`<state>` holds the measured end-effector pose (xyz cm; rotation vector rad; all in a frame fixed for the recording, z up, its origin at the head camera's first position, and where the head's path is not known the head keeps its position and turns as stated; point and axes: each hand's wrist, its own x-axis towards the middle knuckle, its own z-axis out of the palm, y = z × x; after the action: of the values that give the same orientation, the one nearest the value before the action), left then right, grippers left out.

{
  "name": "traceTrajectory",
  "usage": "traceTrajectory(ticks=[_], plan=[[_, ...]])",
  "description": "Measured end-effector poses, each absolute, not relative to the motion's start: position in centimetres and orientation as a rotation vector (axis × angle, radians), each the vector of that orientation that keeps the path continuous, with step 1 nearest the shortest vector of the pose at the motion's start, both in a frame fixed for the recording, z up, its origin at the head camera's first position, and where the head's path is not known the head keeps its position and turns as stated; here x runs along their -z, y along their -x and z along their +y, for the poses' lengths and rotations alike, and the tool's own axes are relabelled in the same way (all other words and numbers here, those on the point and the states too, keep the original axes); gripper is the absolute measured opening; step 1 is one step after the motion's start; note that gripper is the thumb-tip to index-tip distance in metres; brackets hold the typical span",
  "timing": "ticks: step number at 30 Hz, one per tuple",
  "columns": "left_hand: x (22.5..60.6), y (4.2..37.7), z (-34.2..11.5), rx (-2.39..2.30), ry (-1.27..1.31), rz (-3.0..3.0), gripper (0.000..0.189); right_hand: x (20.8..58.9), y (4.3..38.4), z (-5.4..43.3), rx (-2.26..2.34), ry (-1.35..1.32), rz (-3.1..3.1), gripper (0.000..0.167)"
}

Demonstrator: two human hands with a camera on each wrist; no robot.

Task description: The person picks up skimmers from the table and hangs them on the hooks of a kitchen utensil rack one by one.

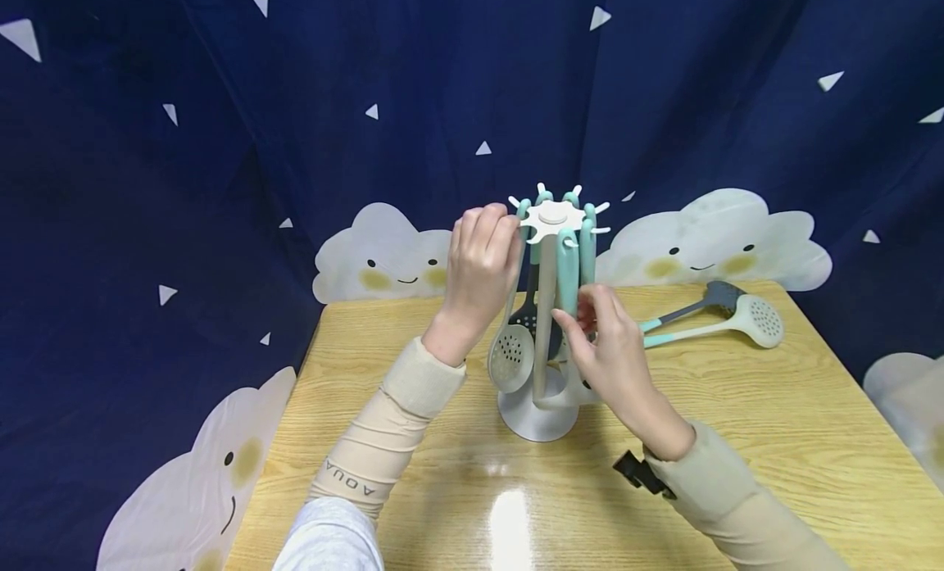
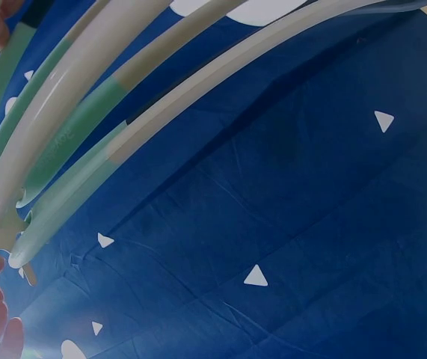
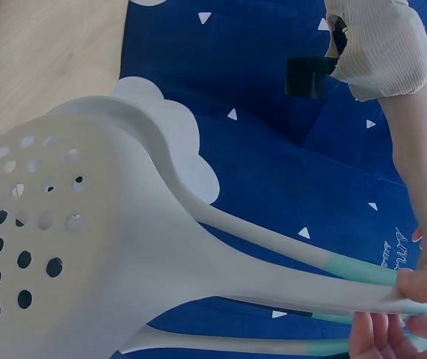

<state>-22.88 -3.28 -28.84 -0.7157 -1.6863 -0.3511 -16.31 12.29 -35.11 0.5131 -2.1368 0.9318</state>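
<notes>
Turquoise meets off-white close to where your right hand (image 1: 615, 354) pinches the turner (image 3: 176, 250); in the right wrist view your thumb lies over one side of its handle (image 1: 568, 268) and your fingers come in from the other. Your left hand (image 1: 479, 268) is higher and on the opposite side, fingers curled at the star-shaped top (image 1: 552, 219) of the utensil stand (image 1: 537, 423), where it appears to pinch a white prong.

What matters most is up and down. From your right hand, the handle's long axis climbs almost upright to its hanging end, which sits at a prong on the near side of the top. The perforated head (image 3: 123, 262) lies below your grip, low by the stand's foot, partly hidden by your wrist. Your right hand is the nearer one to the handle; your left is level with the prongs. If you shift the turner, I'd judge you need to work along that upright line, with your left hand steadying the top against turning.

Farther out, more utensils hang around the stand, a pale slotted spoon (image 1: 511, 358) on the left among them. To your right, a dark utensil (image 1: 721, 294) and a pale skimmer (image 1: 763, 321) lie on the table (image 1: 435, 489), handles pointing toward your right hand. Behind hangs a navy curtain (image 1: 442, 47).
</notes>
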Motion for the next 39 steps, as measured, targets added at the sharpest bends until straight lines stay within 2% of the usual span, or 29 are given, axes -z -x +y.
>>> traceTrajectory(ticks=[28, 32, 36, 39], plan=[[29.3, 22.8, -3.4, 0.374, 0.706, -1.684, 0.005, 35.3, 16.4, 13.5, -1.045, -0.562, -2.063, 0.032], [30.0, 22.6, -3.6, 0.403, 0.707, -1.683, 0.014, 36.1, 16.4, 14.5, -1.049, -0.624, -1.944, 0.025], [31.2, 22.4, -4.0, 0.504, 0.741, -1.703, 0.032, 37.7, 17.1, 15.6, -1.051, -0.657, -1.791, 0.040], [32.6, 22.5, -4.4, 0.609, 0.768, -1.714, 0.042, 39.5, 17.8, 16.5, -1.066, -0.611, -1.706, 0.041]])
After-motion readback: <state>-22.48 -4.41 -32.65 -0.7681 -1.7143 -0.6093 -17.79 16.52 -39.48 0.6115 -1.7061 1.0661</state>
